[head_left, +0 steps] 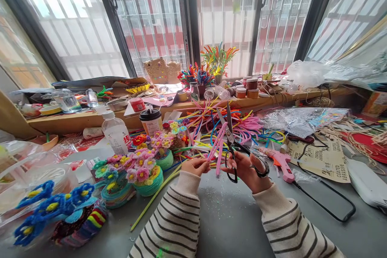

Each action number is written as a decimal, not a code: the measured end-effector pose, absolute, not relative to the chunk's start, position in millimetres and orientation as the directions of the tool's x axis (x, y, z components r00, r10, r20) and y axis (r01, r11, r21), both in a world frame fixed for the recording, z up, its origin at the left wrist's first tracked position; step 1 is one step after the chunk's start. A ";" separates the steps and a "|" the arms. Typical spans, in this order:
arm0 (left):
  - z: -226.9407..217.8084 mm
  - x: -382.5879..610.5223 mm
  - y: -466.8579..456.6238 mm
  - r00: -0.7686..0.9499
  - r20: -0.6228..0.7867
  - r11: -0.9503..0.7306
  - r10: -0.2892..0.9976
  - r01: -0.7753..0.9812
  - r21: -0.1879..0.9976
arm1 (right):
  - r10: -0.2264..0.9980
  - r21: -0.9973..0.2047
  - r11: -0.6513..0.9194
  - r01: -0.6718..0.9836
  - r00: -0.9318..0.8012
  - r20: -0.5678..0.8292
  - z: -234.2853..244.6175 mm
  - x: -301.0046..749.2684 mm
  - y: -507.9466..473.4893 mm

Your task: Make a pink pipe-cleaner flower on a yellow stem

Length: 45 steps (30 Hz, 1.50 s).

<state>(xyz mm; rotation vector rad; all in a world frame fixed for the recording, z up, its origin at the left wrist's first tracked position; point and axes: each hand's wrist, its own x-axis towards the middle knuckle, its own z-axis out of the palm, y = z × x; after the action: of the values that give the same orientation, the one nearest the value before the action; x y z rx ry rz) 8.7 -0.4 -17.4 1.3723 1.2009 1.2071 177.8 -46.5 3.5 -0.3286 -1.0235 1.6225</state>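
Observation:
Between the fingertips of my left hand (196,166) are pinched pink pipe cleaners (218,145), which slant up and to the right. My right hand (249,169) has its fingers in the handles of black-handled scissors (230,135). The scissors' blades point upward and stand apart, close to the pink stems; whether they touch them I cannot tell. Behind both hands lies a heap of loose coloured pipe cleaners (248,123). Left of my left hand stand pots of fuzzy pipe-cleaner flowers (140,167). A pink glue gun (282,163) lies right of my right hand.
A water bottle (115,133) and a lidded cup (151,121) stand behind the flowers. Blue flowers (53,205) lie at front left. Sandpaper sheets (320,157), a white case (367,181) and the glue gun's black cord (326,209) are at right. Jars (252,84) line the sill.

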 end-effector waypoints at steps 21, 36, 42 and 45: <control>-23.1 4.9 6.3 0.033 0.112 -0.116 0.993 0.242 0.963 | 0.895 -0.866 0.179 -0.467 -0.288 0.340 3.9 178.5 -47.4; -25.7 4.9 5.3 0.023 0.155 -0.154 0.988 0.317 0.936 | 0.979 -0.951 0.138 -0.275 -0.110 0.174 -4.1 178.5 -38.4; -24.4 1.2 8.4 -0.027 0.178 -0.158 0.984 0.352 0.923 | 0.980 -0.965 0.133 -0.227 -0.113 0.162 2.8 176.9 -45.4; -25.9 -0.4 9.2 -0.035 0.210 -0.184 0.977 0.360 0.915 | 0.972 -0.939 0.145 -0.312 -0.134 0.194 4.7 179.8 -47.0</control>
<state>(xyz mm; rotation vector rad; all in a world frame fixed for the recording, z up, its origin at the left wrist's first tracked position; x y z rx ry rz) -0.4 9.2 -25.9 1.5984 1.4304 1.2224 179.8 -47.0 4.7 -0.7768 -1.1713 1.3247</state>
